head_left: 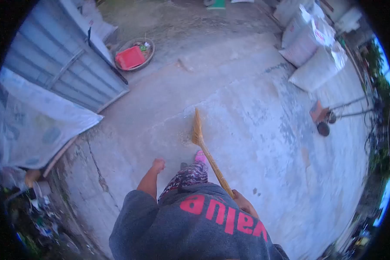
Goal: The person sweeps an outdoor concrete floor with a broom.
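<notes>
Right hand [242,201] grips the broom [212,164] handle. The bristles meet the floor [247,108] at 11 o'clock from that hand. Left hand [159,164] is curled narrow, holding nothing, at 9 o'clock of the broom. Sacks [310,47] lie at 1 o'clock.

The left hand [159,165] is held out ahead of the body on the left, curled into a loose fist. Its bare forearm [149,184] slants far from a grey fleece sleeve [134,216] that ends at the elbow. The right hand [243,202] sits nearer, close against the torso on the right, fingers wrapped shut in a grip, its wrist mostly hidden.
</notes>
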